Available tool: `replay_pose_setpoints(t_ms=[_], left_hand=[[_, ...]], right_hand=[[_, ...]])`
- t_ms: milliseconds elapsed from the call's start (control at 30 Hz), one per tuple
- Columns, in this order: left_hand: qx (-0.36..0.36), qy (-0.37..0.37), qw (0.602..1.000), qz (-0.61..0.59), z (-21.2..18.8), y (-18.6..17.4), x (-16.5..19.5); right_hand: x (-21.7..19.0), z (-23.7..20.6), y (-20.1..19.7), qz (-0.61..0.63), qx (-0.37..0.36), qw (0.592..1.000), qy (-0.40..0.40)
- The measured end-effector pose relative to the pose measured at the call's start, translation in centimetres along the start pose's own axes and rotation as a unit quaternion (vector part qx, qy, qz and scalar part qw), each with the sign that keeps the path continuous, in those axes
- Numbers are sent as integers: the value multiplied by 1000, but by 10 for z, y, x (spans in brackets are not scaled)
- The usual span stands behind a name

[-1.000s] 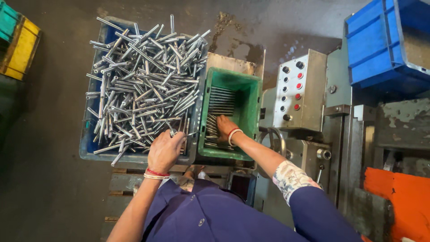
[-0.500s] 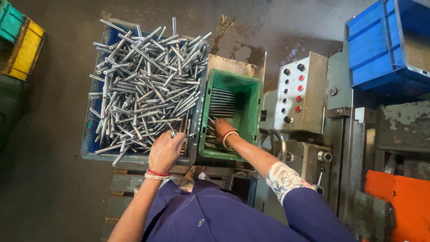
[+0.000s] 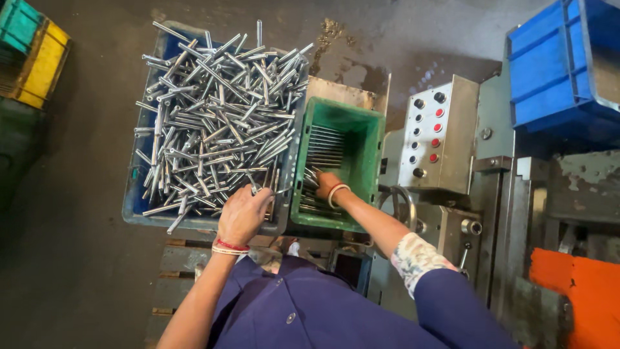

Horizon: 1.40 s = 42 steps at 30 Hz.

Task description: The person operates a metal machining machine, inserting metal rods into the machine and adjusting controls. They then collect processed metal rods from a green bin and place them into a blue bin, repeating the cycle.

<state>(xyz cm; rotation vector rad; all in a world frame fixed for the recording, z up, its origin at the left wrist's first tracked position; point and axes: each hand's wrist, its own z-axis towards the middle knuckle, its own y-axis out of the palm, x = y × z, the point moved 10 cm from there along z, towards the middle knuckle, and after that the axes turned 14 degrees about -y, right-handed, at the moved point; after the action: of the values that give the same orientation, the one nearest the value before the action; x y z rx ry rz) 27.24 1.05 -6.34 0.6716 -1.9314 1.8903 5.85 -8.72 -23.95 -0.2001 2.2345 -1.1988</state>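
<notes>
While the left hand grips a few rods at the blue bin's edge, the right hand lies half-curled, its grip unclear, on rods in the green crate; loose rods could easily slip and fall.

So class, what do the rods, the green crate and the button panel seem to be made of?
Rods: bare metal, probably steel, going by the silvery glints.
Green crate: likely moulded plastic, with an even matte colour and ribbed walls.
Button panel: seemingly sheet metal, with a dull grey brushed face and folded edges.
</notes>
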Motion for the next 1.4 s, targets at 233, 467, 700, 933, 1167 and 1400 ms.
replay_pose_setpoints(t_ms=[233,467,700,933,1167,1400], left_hand=[[15,6,1000,-20,0,-2,-1],[9,-4,1000,-15,9,8,-8],[2,-5,1000,-14,11,19,-15],[6,-4,1000,-6,7,9,-8],[9,-1,1000,-17,3,2,-4],[19,5,1000,0,-1,4,-3]], right_hand=[[3,12,-66,-37,97,994,-27],[3,65,-118,-132,70,988,-29],[15,64,-118,-104,59,991,-56],[59,-14,-35,-71,21,983,169],[18,-17,-14,-198,63,975,84],[1,4,-28,-199,28,978,-59]])
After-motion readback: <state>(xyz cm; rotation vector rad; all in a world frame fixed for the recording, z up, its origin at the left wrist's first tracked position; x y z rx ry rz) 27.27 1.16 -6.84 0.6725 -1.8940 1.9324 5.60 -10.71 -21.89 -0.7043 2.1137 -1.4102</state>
